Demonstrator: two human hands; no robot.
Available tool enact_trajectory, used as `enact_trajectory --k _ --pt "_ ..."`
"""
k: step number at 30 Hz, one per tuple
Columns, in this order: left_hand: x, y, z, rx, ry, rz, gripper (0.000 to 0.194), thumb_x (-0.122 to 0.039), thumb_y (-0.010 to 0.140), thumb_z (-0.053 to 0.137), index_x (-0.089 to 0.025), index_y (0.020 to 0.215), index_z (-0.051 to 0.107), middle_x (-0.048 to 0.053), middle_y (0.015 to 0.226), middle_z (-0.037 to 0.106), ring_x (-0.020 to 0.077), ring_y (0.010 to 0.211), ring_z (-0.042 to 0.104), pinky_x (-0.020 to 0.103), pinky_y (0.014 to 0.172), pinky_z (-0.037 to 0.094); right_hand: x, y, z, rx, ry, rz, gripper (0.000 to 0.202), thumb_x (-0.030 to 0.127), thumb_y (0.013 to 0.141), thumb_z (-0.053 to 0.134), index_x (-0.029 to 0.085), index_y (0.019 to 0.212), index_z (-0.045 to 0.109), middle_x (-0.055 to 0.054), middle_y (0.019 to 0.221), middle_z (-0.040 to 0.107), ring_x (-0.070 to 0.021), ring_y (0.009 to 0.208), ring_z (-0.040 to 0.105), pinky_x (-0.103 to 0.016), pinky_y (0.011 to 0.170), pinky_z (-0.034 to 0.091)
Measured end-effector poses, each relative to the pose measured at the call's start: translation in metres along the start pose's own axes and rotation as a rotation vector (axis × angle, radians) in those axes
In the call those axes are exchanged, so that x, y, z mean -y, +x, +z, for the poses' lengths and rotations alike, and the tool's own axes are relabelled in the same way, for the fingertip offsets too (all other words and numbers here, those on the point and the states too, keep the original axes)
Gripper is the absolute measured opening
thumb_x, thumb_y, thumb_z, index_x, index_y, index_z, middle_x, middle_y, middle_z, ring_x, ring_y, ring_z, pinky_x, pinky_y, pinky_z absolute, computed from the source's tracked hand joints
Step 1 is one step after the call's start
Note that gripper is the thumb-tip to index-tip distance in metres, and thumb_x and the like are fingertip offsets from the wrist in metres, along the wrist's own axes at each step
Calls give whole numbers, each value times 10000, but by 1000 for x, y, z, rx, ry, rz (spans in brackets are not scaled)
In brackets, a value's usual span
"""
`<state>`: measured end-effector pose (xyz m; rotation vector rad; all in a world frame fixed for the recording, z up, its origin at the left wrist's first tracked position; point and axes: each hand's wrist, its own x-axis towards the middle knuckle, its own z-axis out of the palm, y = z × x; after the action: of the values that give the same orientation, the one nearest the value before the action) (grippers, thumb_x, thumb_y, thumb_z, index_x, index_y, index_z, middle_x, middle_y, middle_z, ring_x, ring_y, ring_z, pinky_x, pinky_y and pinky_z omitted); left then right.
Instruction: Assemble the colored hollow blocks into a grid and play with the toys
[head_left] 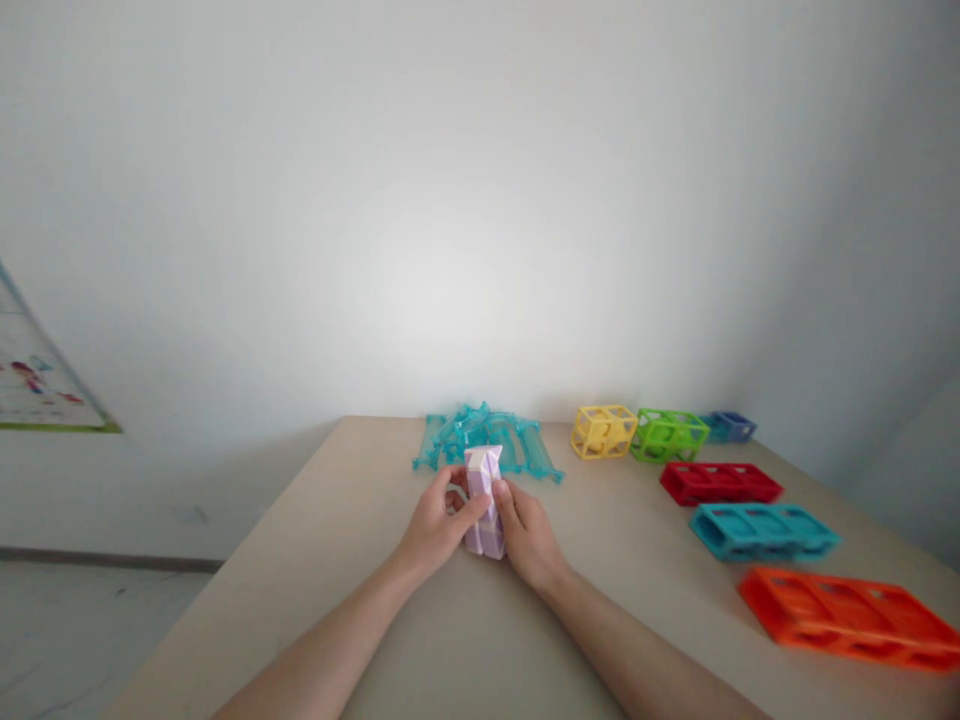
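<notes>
Between my two hands stands a lilac and white block-like toy piece, long and tilted slightly, with a pointed corner at its top. My left hand grips it from the left, thumb across its near face and fingers curled behind. On the other side, my right hand holds it with the thumb pressed against its upper right edge; most of that hand's fingers are hidden. Just beyond the piece lies a heap of see-through teal plastic track-like pieces.
Along the table's right side sit open-frame blocks: yellow, green, dark blue, red, teal and orange. A white wall rises behind the table. A poster hangs at left.
</notes>
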<state>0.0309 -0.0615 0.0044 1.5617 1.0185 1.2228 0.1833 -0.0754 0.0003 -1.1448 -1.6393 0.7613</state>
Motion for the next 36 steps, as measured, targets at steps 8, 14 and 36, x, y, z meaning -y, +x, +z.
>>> enact_trajectory --k 8,14,36 --pt "-5 0 -2 -115 -36 2 447 -394 688 760 -168 1003 537 64 970 665 202 844 669 288 693 530 10 -2 -2 85 16 -7 473 503 978 313 165 896 633 -31 776 633 -180 736 567 -277 656 411" --pt "-3 4 -4 -282 -193 31 419 -423 720 725 -210 865 395 -31 786 620 92 531 595 196 476 466 19 -7 -1 168 -107 -79 380 401 792 673 170 1084 595 -45 951 661 -181 773 565 -276 681 428" --pt "-9 3 -4 -93 -325 -42 505 -459 692 747 -160 995 478 17 859 640 54 363 494 216 325 440 13 -3 -4 63 -54 -182 380 365 931 510 223 1279 566 -95 1134 564 -188 943 571 -282 716 494"
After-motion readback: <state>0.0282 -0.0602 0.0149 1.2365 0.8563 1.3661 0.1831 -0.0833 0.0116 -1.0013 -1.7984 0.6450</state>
